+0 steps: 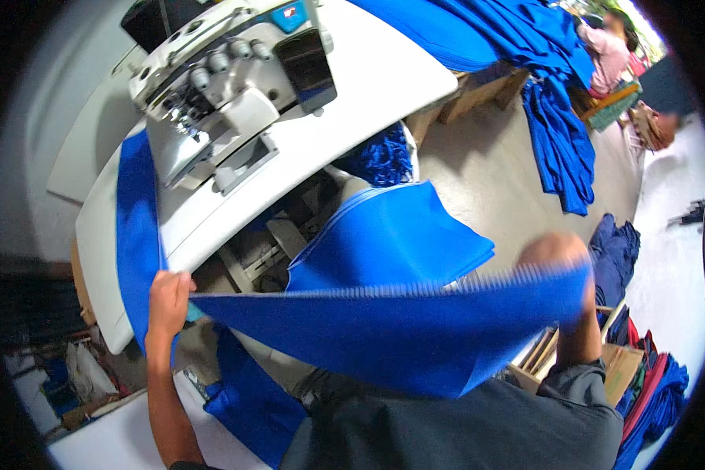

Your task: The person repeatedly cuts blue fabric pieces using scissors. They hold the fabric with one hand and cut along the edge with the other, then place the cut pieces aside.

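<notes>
My left hand (pixel 168 301) is closed on a long blue fabric panel (pixel 376 337) at the white table's near-left edge. The panel stretches across my body to my right hand (pixel 552 252), blurred but gripping its other end, with a striped-looking edge along the top. A blue strip (pixel 137 211) runs from the left side of the overlock sewing machine (pixel 227 102) down past my left hand. Behind the panel lies a folded stack of blue fabric (pixel 388 231), below the table edge.
The white table (pixel 384 70) bears blue cloth (pixel 540 39). A bin of blue scraps (pixel 384 153) sits beneath it. Cloth hangs at right (pixel 556 149); navy (pixel 611 254) and mixed cloth piles (pixel 642 392) lie lower right. A person in pink (pixel 607 59) is at back right.
</notes>
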Motion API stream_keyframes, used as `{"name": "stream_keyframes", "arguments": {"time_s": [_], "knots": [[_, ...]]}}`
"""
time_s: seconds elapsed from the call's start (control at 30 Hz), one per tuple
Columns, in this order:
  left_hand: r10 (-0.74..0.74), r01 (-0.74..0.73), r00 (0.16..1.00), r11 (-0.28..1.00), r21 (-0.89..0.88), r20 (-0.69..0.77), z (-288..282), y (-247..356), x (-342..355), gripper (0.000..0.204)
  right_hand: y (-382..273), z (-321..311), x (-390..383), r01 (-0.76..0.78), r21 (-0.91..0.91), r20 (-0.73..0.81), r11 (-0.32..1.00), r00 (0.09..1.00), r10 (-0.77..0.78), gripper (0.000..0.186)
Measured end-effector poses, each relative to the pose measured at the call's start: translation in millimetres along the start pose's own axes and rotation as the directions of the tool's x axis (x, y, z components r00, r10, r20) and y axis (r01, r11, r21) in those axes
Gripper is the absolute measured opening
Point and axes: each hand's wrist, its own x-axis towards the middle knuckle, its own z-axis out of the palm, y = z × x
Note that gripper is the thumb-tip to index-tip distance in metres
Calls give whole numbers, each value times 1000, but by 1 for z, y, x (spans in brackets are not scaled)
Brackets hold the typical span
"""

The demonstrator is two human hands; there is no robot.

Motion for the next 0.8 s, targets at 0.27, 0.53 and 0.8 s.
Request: {"name": "stream_keyframes", "arguments": {"time_s": [0.27, 0.53, 0.8], "knots": [[-251, 253, 967, 966, 55, -45, 38, 32, 25, 47, 161, -122, -27, -785, -586, -636, 200, 599, 487, 35], [58, -62, 994, 997, 45, 89, 21, 37, 23, 21, 236, -123, -67, -723, -688, -637, 63, 643, 425, 35], [175, -179, 974, 984, 16, 142, 17, 33, 23, 13, 257, -136, -82, -725, -682, -700, -91, 612, 368, 31]]}}
